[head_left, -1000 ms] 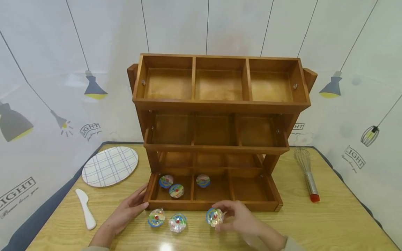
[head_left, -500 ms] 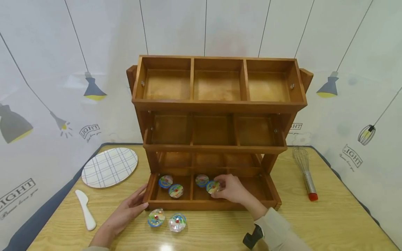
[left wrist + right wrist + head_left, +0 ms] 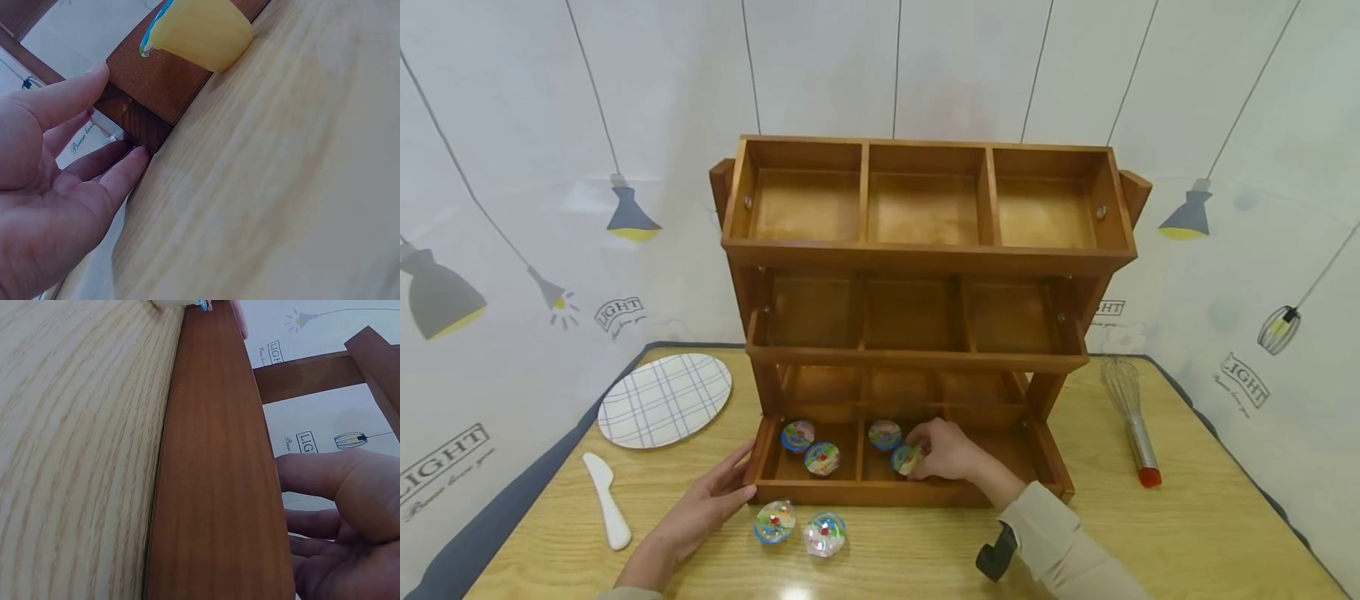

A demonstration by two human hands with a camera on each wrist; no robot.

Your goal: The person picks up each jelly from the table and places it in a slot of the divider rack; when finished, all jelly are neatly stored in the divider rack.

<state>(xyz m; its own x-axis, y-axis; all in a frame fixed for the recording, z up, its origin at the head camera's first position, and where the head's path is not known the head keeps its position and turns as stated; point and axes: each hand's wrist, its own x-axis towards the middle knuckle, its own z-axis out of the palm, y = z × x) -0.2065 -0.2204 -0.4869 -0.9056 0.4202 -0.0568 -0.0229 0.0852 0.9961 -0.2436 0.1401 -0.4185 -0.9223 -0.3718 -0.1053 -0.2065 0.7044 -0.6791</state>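
Observation:
My right hand (image 3: pixel 946 451) reaches into the middle compartment of the bottom tier of a brown wooden rack (image 3: pixel 917 493). Its fingers pinch a small jelly cup (image 3: pixel 905 459) with a blue-edged printed lid, low in that compartment. Behind it sits another jelly cup (image 3: pixel 885 434), and two more, a rear cup (image 3: pixel 797 435) and a front cup (image 3: pixel 822 458), share the left compartment. My left hand (image 3: pixel 703 507) rests against the rack's front left corner, fingers extended. In the right wrist view, the rack's front board (image 3: pixel 212 456) hides the fingertips of my right hand (image 3: pixel 350 519).
Two jelly cups, one at left (image 3: pixel 774 522) and one at right (image 3: pixel 824 534), lie on the table before the rack. A white knife (image 3: pixel 606 502) and checked plate (image 3: pixel 665 401) lie left; a whisk (image 3: pixel 1135 421) lies right. Two more tiers (image 3: pixel 925 254) overhang the bottom one.
My right hand has carried a jelly cup from the table over the front board into the middle compartment, then slightly down and forward. The left hand has stayed at the corner.

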